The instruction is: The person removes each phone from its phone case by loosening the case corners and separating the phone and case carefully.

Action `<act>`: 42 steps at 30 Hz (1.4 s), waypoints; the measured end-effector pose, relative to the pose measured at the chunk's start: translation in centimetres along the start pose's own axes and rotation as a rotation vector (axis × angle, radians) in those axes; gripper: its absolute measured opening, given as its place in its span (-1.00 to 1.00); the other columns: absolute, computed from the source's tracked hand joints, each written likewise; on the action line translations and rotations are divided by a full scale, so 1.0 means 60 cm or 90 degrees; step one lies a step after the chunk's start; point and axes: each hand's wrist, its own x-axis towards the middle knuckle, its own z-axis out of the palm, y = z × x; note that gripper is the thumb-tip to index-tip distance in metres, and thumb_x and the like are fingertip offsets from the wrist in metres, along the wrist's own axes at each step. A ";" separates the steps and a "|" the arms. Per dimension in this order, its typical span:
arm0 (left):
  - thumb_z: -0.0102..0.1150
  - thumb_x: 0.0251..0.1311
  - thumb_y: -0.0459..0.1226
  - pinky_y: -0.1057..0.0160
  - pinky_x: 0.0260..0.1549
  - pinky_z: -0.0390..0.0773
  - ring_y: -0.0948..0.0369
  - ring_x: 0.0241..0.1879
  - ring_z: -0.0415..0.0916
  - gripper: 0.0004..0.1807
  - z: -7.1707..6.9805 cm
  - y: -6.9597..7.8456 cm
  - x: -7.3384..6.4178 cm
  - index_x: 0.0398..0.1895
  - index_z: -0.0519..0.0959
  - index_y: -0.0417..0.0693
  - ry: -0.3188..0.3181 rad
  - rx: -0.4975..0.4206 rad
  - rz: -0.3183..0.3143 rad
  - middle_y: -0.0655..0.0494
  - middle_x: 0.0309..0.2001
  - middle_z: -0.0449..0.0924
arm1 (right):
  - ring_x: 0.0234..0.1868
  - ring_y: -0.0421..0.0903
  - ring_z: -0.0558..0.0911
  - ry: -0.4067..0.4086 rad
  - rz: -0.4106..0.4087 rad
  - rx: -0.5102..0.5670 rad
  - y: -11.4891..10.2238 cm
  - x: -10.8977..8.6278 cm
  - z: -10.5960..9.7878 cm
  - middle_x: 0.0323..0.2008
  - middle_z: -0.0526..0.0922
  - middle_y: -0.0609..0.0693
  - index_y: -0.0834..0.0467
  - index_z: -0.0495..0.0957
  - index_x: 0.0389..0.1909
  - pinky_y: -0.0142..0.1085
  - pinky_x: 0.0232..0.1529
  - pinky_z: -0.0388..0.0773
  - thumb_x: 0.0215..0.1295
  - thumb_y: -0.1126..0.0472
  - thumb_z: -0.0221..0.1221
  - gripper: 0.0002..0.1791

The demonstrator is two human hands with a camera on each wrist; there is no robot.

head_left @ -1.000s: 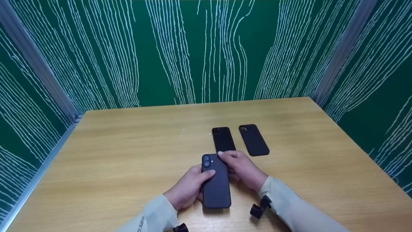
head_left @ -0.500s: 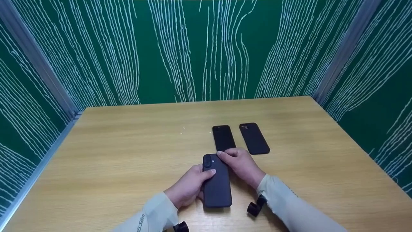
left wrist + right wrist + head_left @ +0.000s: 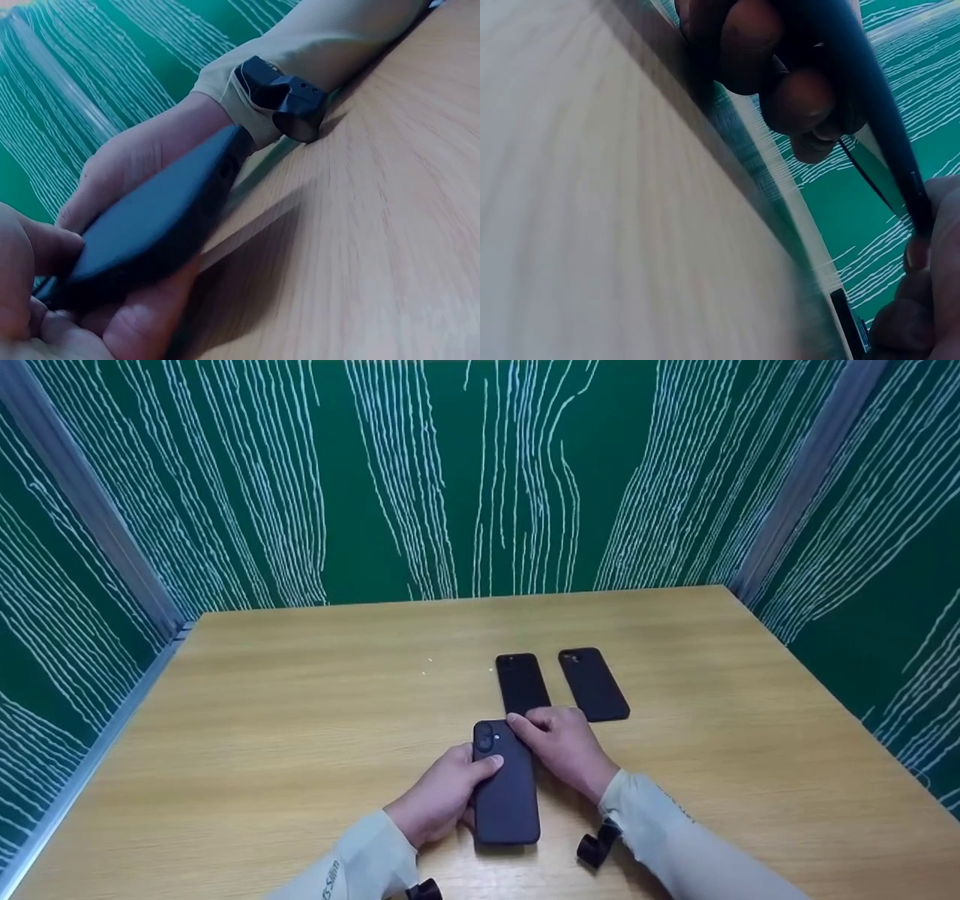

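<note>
Over the tabletop [image 3: 262,720], short of its far edge, I see the left hand [image 3: 444,791] gripping a black phone [image 3: 507,808], the right hand [image 3: 568,744] pinching its corner; two dark slabs [image 3: 523,681] [image 3: 595,685] lie beyond.

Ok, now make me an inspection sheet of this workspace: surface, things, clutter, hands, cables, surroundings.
Surface: wood-grained table.
Job's things: dark phone held lens side up; beyond it, a phone-shaped slab with a second slab to its right.
Clutter: tiny white specks left of the slabs.
Hands: left hand grips the phone, thumb on its back; right hand holds its upper right corner.
Cables: nothing seen.
Surroundings: green walls with pale wavy lines; grey corner posts.
</note>
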 end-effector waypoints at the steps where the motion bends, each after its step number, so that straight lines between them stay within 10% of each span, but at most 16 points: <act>1: -0.01 0.69 -0.18 -0.20 -0.13 0.84 -0.15 -0.03 0.87 -0.55 0.001 0.000 0.000 0.44 0.41 -0.27 0.004 0.003 -0.002 -0.18 -0.05 0.84 | -0.52 -0.22 0.41 -0.002 -0.002 -0.013 0.000 0.000 -0.001 -0.65 0.29 -0.23 0.01 0.36 -0.71 -0.37 -0.41 0.26 0.59 -0.03 0.29 -0.39; 21: -0.02 0.71 -0.18 -0.16 -0.17 0.85 -0.14 -0.06 0.87 -0.52 0.003 0.007 -0.001 0.50 0.36 -0.27 0.019 0.018 -0.026 -0.19 -0.06 0.85 | -0.56 -0.17 0.44 -0.009 0.006 -0.172 -0.020 -0.004 -0.007 -0.68 0.30 -0.19 -0.02 0.45 -0.66 -0.35 -0.45 0.26 0.60 -0.10 0.27 -0.44; 35: -0.06 0.69 -0.22 -0.10 0.01 0.84 -0.11 0.09 0.84 -0.56 -0.008 0.008 0.007 0.45 0.38 -0.29 0.023 -0.012 0.023 -0.28 0.14 0.79 | -0.62 -0.32 0.37 0.057 -0.222 -0.193 -0.054 -0.020 0.007 -0.71 0.34 -0.24 0.01 0.44 -0.68 -0.45 -0.57 0.29 0.49 0.17 0.36 -0.51; 42: -0.02 0.69 -0.18 -0.08 -0.08 0.85 -0.03 -0.03 0.87 -0.54 -0.009 0.005 0.006 0.48 0.40 -0.22 0.005 -0.019 0.029 -0.18 0.01 0.84 | -0.51 -0.16 0.47 0.019 0.015 -0.073 -0.040 -0.003 -0.007 -0.62 0.36 -0.15 0.03 0.46 -0.55 -0.33 -0.43 0.39 0.63 0.04 0.24 -0.56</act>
